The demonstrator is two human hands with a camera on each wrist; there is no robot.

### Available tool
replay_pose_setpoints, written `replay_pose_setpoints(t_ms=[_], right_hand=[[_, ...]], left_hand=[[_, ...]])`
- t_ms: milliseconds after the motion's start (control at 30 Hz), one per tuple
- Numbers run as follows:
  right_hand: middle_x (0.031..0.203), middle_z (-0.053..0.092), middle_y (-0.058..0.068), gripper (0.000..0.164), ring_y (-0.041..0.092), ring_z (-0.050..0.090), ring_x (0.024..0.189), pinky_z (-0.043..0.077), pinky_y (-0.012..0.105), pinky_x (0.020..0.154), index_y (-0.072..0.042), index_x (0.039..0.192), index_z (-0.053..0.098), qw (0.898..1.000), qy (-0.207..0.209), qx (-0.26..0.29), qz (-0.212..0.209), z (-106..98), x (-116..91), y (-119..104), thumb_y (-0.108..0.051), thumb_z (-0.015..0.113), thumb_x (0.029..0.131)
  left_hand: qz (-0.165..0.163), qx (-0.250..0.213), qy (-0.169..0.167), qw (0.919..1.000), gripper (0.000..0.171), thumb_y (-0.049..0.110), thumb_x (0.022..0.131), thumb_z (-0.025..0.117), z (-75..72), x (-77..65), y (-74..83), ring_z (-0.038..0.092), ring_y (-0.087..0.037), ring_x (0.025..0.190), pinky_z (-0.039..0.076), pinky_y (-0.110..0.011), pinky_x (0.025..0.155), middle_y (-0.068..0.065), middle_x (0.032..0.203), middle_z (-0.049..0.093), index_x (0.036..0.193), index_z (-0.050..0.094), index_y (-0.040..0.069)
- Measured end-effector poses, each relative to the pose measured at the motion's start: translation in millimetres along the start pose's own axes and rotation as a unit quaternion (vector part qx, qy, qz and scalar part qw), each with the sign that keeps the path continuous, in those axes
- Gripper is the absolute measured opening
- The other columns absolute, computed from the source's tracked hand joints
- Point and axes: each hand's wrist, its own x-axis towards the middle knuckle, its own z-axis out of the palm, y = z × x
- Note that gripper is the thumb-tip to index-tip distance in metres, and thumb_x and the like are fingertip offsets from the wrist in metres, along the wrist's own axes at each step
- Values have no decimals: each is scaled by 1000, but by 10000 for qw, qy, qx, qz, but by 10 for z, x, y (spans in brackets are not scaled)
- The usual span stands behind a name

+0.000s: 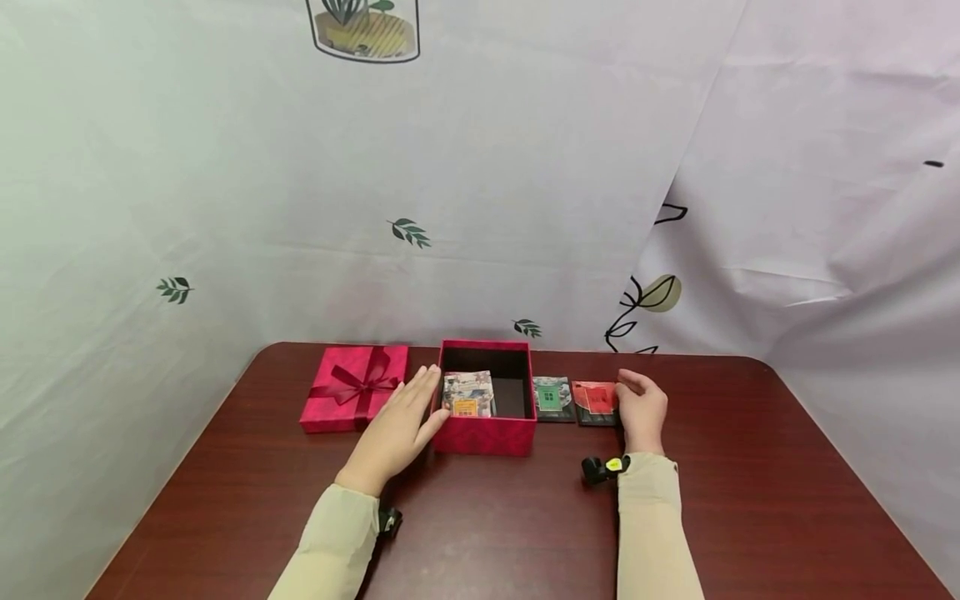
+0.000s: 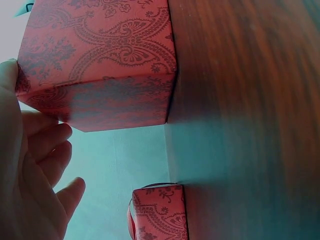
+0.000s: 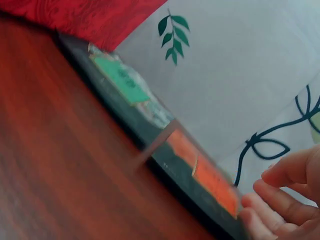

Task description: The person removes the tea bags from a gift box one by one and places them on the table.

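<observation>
A red patterned gift box (image 1: 483, 436) stands uncovered on the table. Inside, at its left, is a small square packet (image 1: 468, 392) with a floral print and orange label. My left hand (image 1: 397, 425), fingers straight, rests against the box's left side; in the left wrist view the thumb touches a corner of the box (image 2: 115, 45). Right of the box lie a flat packet with a green label (image 1: 552, 397) and one with a red label (image 1: 595, 402). At the red packet's right edge is my right hand (image 1: 642, 410), its fingers loosely bent; the right wrist view shows its fingertips beside that packet (image 3: 215, 186).
The box lid (image 1: 345, 379), with a dark red ribbon bow, lies on the table left of the box. A brown wooden table (image 1: 510, 525) carries everything. Behind it hangs a pale cloth (image 1: 525, 167) with leaf prints. Each wrist wears a small black camera.
</observation>
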Motion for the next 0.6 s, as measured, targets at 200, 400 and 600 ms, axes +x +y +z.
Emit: replay_pose_setpoints(t_ms=[200,400,600], right_hand=[[112,69,21,27,16,69,86,56,19,69,5,122,69,9993,-95,367,-5,38,-51,-212,-4,59,99],[94,71,4,25,18,71,83,60,26,73,6,120,68,9955,-529,787,20,81,-145,-455,-5,58,100],[94,71,7,22,13,70,77,61,28,75,8,116,67,9847,-1248,1202,-165,205,-294,-669,-2,56,99]], left_hand=[[43,82,0,10000,69,42,103,56,-6,8,0,29,-30,151,26,-55,120,-15,161,35,156,37,2],[75,144,46,9999,68,40,103,58,3,8,-7,29,-30,151,26,-56,120,-15,161,36,155,38,1],[50,146,15,9999,70,41,103,57,13,5,-4,28,-30,151,25,-56,120,-14,162,34,157,36,2]])
